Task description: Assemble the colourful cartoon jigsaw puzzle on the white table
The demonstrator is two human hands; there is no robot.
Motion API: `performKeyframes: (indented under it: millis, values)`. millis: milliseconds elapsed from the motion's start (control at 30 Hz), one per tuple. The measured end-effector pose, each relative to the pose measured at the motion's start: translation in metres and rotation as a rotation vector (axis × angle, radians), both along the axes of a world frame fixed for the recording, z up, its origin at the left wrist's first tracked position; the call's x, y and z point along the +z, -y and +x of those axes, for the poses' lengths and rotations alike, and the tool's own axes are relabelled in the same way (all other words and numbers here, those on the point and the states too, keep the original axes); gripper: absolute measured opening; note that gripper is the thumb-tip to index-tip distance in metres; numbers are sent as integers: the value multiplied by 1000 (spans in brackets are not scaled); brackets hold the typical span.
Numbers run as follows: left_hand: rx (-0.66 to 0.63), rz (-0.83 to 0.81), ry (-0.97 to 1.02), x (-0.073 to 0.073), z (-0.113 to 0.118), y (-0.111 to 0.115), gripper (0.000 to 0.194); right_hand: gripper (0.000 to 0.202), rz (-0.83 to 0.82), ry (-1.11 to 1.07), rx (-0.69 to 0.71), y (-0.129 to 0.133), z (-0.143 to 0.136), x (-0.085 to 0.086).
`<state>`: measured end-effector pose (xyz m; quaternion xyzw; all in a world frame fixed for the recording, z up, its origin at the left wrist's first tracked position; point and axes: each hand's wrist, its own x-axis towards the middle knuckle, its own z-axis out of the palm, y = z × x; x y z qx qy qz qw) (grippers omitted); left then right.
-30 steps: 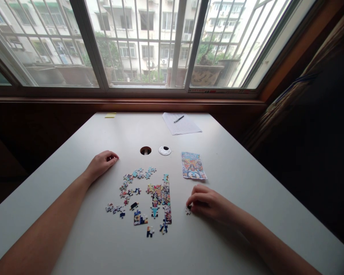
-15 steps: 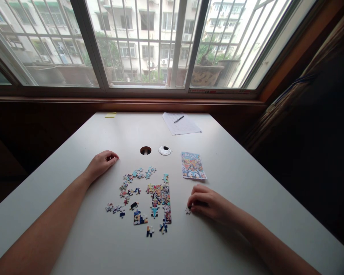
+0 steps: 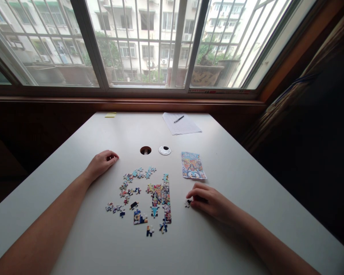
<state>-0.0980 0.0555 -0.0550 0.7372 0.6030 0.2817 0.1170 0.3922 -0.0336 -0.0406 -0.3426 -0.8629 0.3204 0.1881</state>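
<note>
Just below the centre of the frame, we have a real shape: a multicoloured, irregular section of joined jigsaw pieces, its straight right border running well down, though a gap opens beside that border near the bottom. Lower and to its left sits a second joined patch, a small dark-blue block with pale pieces, apart from the main section. So the right side looks well advanced; the left is the work remaining, by my reading. Plenty to place there: light-blue and mixed-colour loose pieces curve around the left of centre, more speckled ones lie lower left. And at right of centre, the bare right hand, thumb and forefinger narrowed at a small black-and-white knobbed piece on the smooth white table; gripped or merely touched, I cannot tell. Above it lies the blue-and-orange printed picture sheet. Over at left, the bare left hand rests loosely curled, well clear of the main section; whether anything is tucked inside, I cannot tell.
</note>
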Motion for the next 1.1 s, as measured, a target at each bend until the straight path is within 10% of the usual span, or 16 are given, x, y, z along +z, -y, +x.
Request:
performKeyframes:
  millis: [1100]
  values:
    - [-9, 6, 5, 1, 1, 0, 24, 15, -7, -14, 15, -2, 0, -1]
